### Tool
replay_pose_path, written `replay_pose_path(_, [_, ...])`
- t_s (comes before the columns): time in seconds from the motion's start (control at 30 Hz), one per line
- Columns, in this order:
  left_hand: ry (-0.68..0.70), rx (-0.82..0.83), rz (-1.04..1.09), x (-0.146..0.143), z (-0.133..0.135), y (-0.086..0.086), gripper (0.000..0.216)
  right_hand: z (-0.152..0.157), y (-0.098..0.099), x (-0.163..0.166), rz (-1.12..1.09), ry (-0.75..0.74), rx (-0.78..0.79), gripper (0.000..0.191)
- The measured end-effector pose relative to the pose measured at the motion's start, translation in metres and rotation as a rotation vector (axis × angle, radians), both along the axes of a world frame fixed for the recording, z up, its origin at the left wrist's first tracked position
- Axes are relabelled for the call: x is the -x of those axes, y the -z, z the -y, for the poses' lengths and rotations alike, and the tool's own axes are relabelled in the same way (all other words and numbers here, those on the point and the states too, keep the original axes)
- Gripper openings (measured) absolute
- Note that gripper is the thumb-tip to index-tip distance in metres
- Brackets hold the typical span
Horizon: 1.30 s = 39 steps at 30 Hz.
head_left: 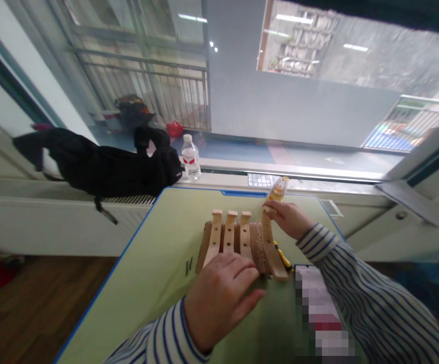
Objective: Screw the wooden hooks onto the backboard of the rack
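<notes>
A wooden rack (238,240) with several pale upright slats on a darker base lies on the green table (158,263). My left hand (221,298) rests on its near edge, fingers curled over the wood. My right hand (287,217) pinches the top of the rightmost slat (270,247), which leans at a slant beside the others. Both sleeves are blue-and-white striped.
A small bottle of yellow liquid (279,189) stands just behind my right hand. A water bottle (191,157) and a black bag (105,167) sit on the window ledge. A yellow-black object (283,255) lies right of the rack. The table's left edge drops to wooden floor.
</notes>
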<state>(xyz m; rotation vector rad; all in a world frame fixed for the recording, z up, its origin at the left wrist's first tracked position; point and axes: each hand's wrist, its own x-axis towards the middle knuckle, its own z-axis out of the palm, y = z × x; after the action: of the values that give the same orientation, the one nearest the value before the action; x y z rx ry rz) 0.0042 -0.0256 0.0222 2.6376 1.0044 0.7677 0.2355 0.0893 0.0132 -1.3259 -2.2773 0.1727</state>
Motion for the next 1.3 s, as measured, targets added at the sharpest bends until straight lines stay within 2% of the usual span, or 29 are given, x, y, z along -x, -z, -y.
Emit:
replay_pose_path(0.23, [0.047, -0.004, -0.086, -0.010, -0.014, 0.006, 0.028, -0.009, 0.011, 0.013, 0.032, -0.042, 0.061, 0.024])
replay_pose_path(0.47, [0.022, -0.138, -0.007, -0.018, -0.013, 0.019, 0.034, -0.007, 0.017, 0.021, 0.059, -0.052, 0.124, 0.022])
replay_pose_path(0.57, [0.044, -0.218, 0.039, -0.023, -0.012, 0.026, 0.030, -0.006, 0.018, 0.023, 0.076, -0.047, 0.142, 0.022])
replay_pose_path(0.77, [-0.002, -0.337, 0.090, -0.033, -0.014, 0.034, 0.021, -0.009, 0.019, 0.022, 0.104, -0.085, 0.181, 0.024])
replay_pose_path(1.3, [0.045, -0.405, 0.059, -0.032, -0.019, 0.039, 0.021, -0.010, 0.021, 0.017, 0.133, -0.059, 0.170, 0.024])
